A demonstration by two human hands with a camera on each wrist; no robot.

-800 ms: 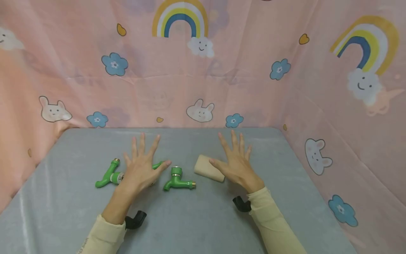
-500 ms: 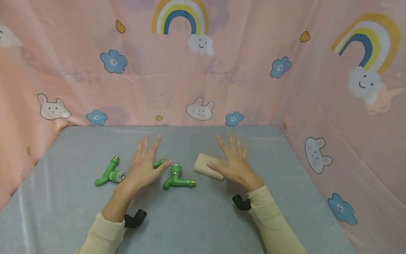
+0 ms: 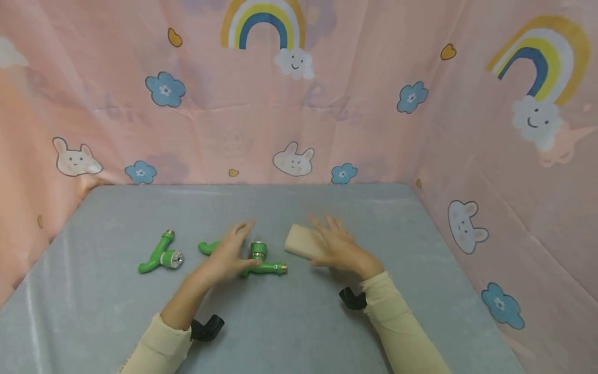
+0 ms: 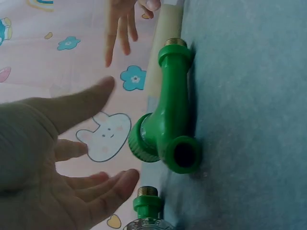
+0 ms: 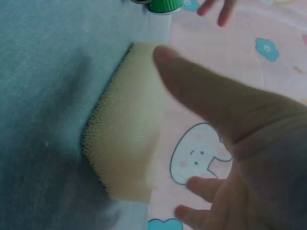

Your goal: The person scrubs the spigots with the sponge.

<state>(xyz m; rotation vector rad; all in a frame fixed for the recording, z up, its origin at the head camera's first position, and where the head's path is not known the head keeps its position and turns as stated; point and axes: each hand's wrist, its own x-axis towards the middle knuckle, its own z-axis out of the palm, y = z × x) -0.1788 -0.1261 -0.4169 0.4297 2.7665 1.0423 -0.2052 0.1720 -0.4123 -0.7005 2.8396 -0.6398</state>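
Three green taps with brass threaded ends lie on the grey table. One tap (image 3: 158, 257) is at the left. A second tap (image 3: 206, 248) is partly hidden behind my left hand (image 3: 226, 258). The third tap (image 3: 271, 268) lies in front of that hand, and in the left wrist view this tap (image 4: 173, 91) is apart from the spread thumb and fingers. My right hand (image 3: 344, 253) hovers over the right end of a beige sponge (image 3: 301, 240). In the right wrist view the thumb overlaps the edge of the sponge (image 5: 127, 129); contact is unclear. Neither hand holds anything.
A grey cloth covers the table (image 3: 299, 322). Pink printed curtains (image 3: 364, 67) hang behind the table and along its sides. A black curved piece is fixed at each sleeve cuff, the left piece (image 3: 207, 328) and the right piece (image 3: 352, 299).
My left hand has swung right and lowered toward the front tap, uncovering part of the middle tap. The right hand has dropped lower over the sponge, its fingers tipped forward and down.
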